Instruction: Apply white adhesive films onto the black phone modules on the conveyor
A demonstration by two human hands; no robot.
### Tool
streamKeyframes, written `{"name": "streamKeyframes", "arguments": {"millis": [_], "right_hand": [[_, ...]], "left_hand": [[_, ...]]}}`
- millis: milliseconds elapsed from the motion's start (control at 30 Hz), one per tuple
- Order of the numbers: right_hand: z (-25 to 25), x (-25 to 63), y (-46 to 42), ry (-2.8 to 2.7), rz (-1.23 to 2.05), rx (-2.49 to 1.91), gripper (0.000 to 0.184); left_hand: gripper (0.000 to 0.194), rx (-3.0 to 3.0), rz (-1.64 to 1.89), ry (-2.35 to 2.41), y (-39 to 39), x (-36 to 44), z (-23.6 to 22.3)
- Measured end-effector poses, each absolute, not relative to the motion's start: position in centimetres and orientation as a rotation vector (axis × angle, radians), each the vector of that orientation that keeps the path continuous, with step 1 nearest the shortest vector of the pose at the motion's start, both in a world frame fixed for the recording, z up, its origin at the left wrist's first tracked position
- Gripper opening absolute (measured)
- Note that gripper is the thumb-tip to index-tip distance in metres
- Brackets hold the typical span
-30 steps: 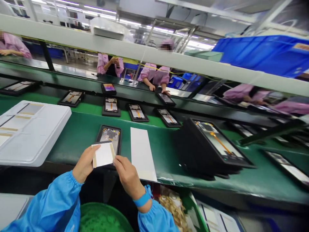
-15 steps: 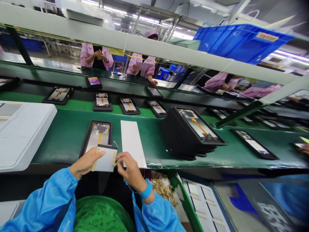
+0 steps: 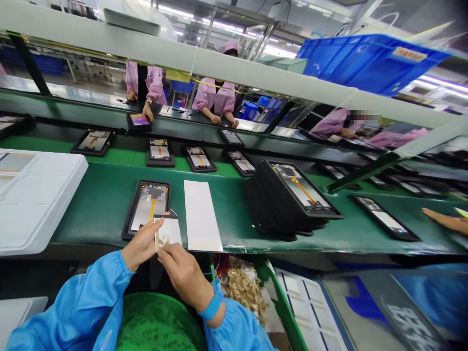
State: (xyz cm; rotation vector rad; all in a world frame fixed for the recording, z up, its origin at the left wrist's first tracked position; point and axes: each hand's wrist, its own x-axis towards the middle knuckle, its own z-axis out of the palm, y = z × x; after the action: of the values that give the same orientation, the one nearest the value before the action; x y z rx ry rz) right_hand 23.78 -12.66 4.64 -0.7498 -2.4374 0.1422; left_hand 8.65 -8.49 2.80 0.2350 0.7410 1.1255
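Observation:
My left hand (image 3: 142, 245) is closed on a flat, pale pouch battery (image 3: 171, 227) with a dark top edge and thin wires at its corner. The fingers of my right hand (image 3: 186, 273) are pinched over the battery's lower left part, at a blurred tan paper strip (image 3: 163, 240). Just beyond the hands, an open tablet (image 3: 148, 207) lies on the green bench, its circuit board and orange ribbon cable showing. To the right of the battery is a blank white sheet (image 3: 202, 214).
A stack of open tablets (image 3: 292, 200) stands right of the sheet; a white foam tray (image 3: 40, 200) is at left. Below the bench edge, a green bin (image 3: 288, 312) holds many tan strips (image 3: 244, 290). More tablets lie on the belt. People in pink work opposite; another person's hand (image 3: 446, 222) reaches in at right.
My right hand has moved from the battery's right edge to its lower left. My left hand and the battery have shifted slightly right. A person opposite now touches the lit tablet.

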Motion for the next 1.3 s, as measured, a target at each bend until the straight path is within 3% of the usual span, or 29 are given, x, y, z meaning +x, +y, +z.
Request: {"name": "streamKeyframes", "arguments": {"millis": [233,333,433,533,667,800,900,1000,1100,1200,1300], "right_hand": [[4.0,23.6,-12.7,-2.566,-0.195,-0.732,0.020],[2.6,23.3,-12.3,-2.435,-0.041,-0.801,0.020],[1.8,24.6,-11.4,-2.047,0.339,-1.058,0.016],[1.8,29.1,-11.2,-1.535,0.608,-1.367,0.018],[-0.7,39.2,-14.0,-1.143,0.494,-1.680,0.036],[-6.2,47.9,-18.0,-1.269,0.396,-2.054,0.028],[-7.4,48.9,-19.4,-1.394,0.269,-2.372,0.022],[-4.4,44.0,-18.8,-1.506,0.231,-2.185,0.028],[-0.1,36.0,-17.6,-1.789,0.471,-1.596,0.046],[2.4,29.8,-16.6,-1.998,0.593,-1.293,0.064],[2.9,27.4,-15.3,-1.947,0.708,-1.210,0.053]], "left_hand": [[0.044,0.196,1.155,0.764,-8.9,9.4,2.8],[0.047,0.194,1.063,0.674,-9.4,9.8,2.5],[0.051,0.202,0.959,0.582,-10.3,10.6,2.1],[0.060,0.181,0.803,0.466,-11.2,11.4,1.9],[0.073,0.184,0.684,0.364,-11.7,12.1,2.3],[0.076,0.191,0.703,0.396,-11.5,12.5,2.5],[0.074,0.172,0.719,0.454,-11.4,13.3,2.5],[0.071,0.143,0.760,0.490,-11.7,14.8,2.8],[0.066,0.151,0.894,0.515,-12.1,16.4,3.4],[0.058,0.212,1.080,0.600,-12.5,16.5,3.9],[0.051,0.324,1.239,0.770,-12.8,14.0,3.8]]}}
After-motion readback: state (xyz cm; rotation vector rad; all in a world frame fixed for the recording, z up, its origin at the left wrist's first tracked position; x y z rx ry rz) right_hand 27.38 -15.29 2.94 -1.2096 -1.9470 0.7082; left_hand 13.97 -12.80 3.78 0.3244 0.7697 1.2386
